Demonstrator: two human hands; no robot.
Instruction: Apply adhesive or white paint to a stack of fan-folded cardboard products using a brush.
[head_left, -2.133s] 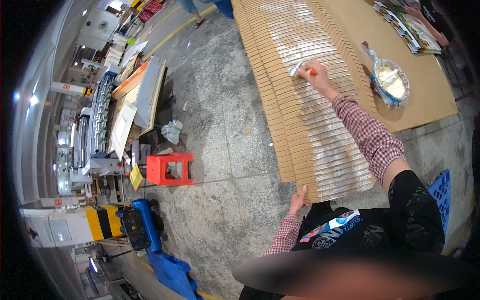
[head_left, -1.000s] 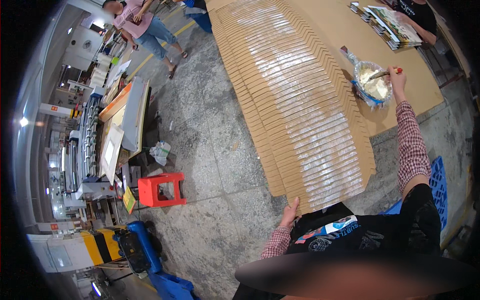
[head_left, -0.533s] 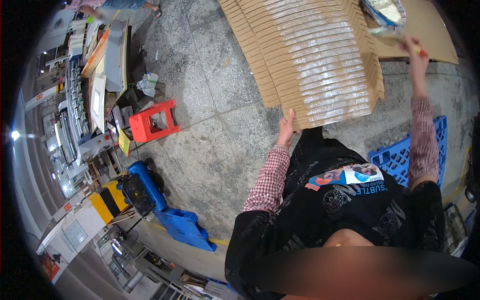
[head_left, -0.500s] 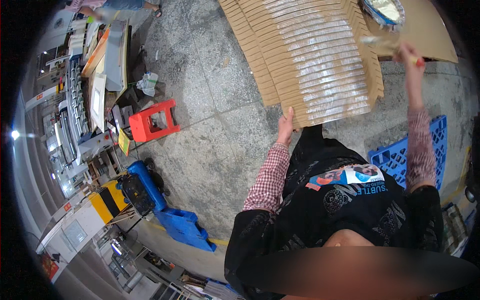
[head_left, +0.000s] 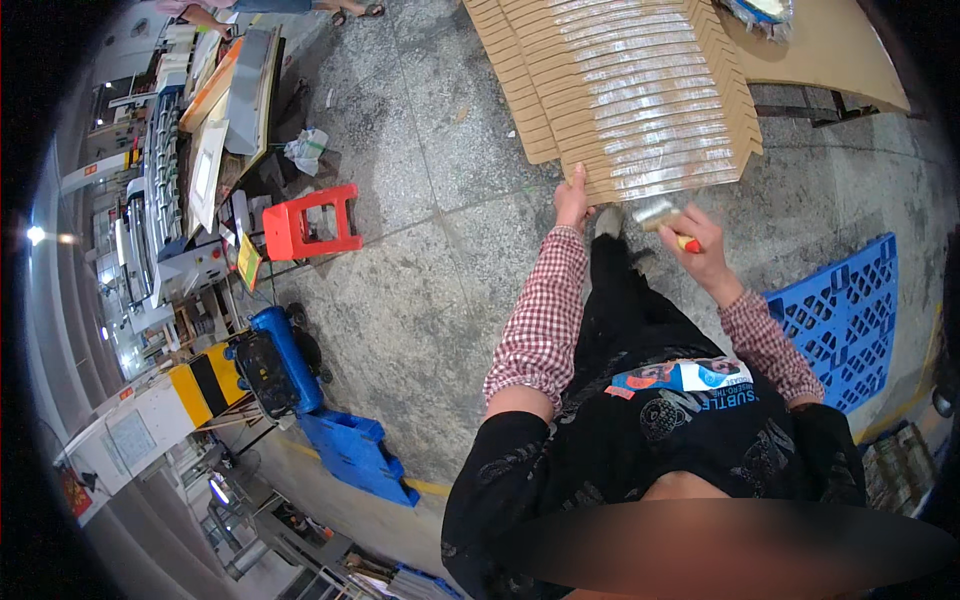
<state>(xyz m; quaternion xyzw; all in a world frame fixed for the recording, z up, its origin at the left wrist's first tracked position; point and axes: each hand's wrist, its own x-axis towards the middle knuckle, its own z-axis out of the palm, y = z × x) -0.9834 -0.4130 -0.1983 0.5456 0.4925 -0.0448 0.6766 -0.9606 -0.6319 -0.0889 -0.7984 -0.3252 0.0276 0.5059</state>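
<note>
Overlapping brown cardboard sheets (head_left: 555, 110) lie fanned out in a long row at the upper middle, a glossy wet-looking band (head_left: 665, 110) running across their strips. My left hand (head_left: 573, 203) grips the near left corner of the row, thumb on top, fingers partly hidden underneath. In my right hand (head_left: 697, 250) is a paintbrush (head_left: 655, 216) with a pale handle and red end. Its whitish bristles are just off the near edge of the sheets. A tub of white paste (head_left: 765, 10), lined with plastic, is cut off by the top edge.
A brown board (head_left: 820, 50) on a dark frame bears the tub. Blue plastic pallets stand at the right (head_left: 840, 320) and lower left (head_left: 355, 450). On the concrete floor (head_left: 430, 290) are a red stool (head_left: 312, 222) and a plastic bag (head_left: 306, 150). Another person (head_left: 270, 6) is at the upper left.
My right hand has swung the brush from beside the tub at the upper right to the near edge of the sheets. My left hand keeps its hold on the corner.
</note>
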